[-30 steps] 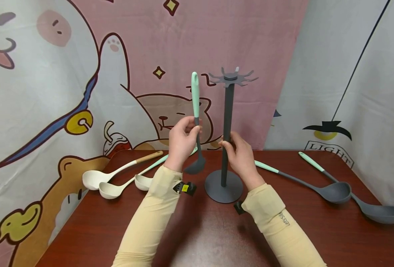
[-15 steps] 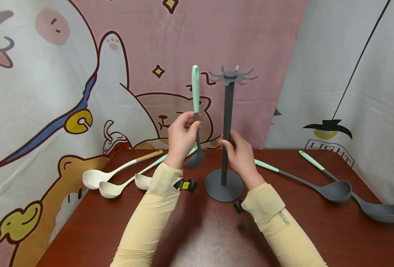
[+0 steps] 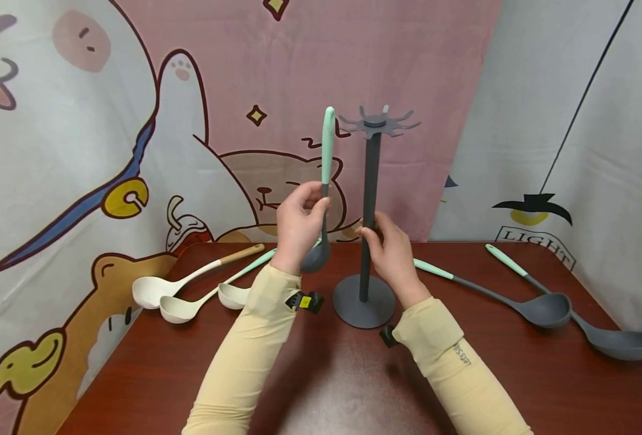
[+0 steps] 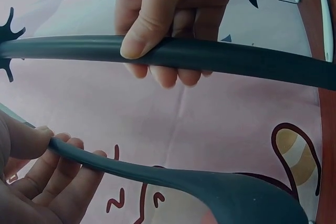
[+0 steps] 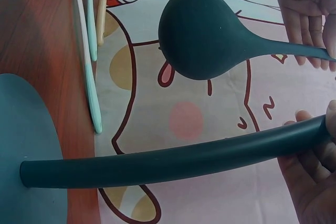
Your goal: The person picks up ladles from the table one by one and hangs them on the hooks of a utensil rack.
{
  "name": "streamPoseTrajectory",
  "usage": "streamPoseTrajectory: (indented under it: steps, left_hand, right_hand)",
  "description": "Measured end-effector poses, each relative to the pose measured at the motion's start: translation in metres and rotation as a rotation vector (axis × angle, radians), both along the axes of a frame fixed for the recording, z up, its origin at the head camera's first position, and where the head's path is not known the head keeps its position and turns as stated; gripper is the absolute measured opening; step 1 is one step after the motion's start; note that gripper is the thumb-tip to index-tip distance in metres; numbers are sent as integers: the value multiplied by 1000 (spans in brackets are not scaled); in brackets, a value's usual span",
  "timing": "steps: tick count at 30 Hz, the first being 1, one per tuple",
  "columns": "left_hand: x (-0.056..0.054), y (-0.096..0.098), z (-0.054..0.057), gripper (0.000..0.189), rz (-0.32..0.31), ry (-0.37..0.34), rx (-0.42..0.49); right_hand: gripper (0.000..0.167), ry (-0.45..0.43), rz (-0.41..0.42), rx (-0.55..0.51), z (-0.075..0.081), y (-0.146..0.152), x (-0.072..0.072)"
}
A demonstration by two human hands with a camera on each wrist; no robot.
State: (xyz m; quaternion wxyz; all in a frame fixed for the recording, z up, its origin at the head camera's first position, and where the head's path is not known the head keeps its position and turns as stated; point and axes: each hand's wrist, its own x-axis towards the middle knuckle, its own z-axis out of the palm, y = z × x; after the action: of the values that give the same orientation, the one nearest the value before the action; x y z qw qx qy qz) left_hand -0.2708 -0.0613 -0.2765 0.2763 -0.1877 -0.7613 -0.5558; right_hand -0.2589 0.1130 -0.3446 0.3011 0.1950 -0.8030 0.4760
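My left hand (image 3: 300,225) pinches a grey ladle (image 4: 157,177) by its dark shaft, just under the mint-green handle (image 3: 328,145). The ladle hangs upright above the table, bowl down and handle top near the hooks. To its right stands a dark grey utensil stand (image 3: 372,175) with a round base (image 3: 364,314) and a ring of hooks (image 3: 376,123) on top; no utensil hangs there. My right hand (image 3: 394,254) grips the stand's pole at about mid-height. In the right wrist view the ladle's rounded bowl (image 5: 199,32) is apart from the pole.
Several cream ladles (image 3: 179,309) lie at the table's left, one with a wooden handle (image 3: 243,254). Two grey ladles (image 3: 544,311) with mint handles lie overlapping at the right. A cartoon-printed cloth (image 3: 408,60) hangs behind the brown table (image 3: 332,393).
My left hand has raised the ladle a little and shifted it right, bringing the handle top closer to the hooks. My right hand keeps its grip on the pole.
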Motion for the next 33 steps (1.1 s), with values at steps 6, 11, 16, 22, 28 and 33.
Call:
streamPoseTrajectory:
  steps: [6, 11, 16, 22, 28, 33]
  left_hand:
    - [0, 1, 1, 17, 7, 4, 3]
    - [0, 2, 2, 18, 21, 28, -20]
    - [0, 4, 2, 18, 14, 46, -30]
    - [0, 6, 1, 18, 9, 64, -48]
    - [1, 10, -3, 18, -12, 91, -82]
    - [2, 13, -7, 18, -32, 106, -94]
  right_hand:
    - [15, 13, 7, -9, 0, 0, 0]
    - [14, 19, 12, -12, -1, 0, 0]
    - [14, 21, 12, -10, -1, 0, 0]
    - [13, 23, 11, -5, -1, 0, -1]
    - [14, 13, 4, 2, -1, 0, 0]
    - [16, 1, 4, 0, -1, 0, 1]
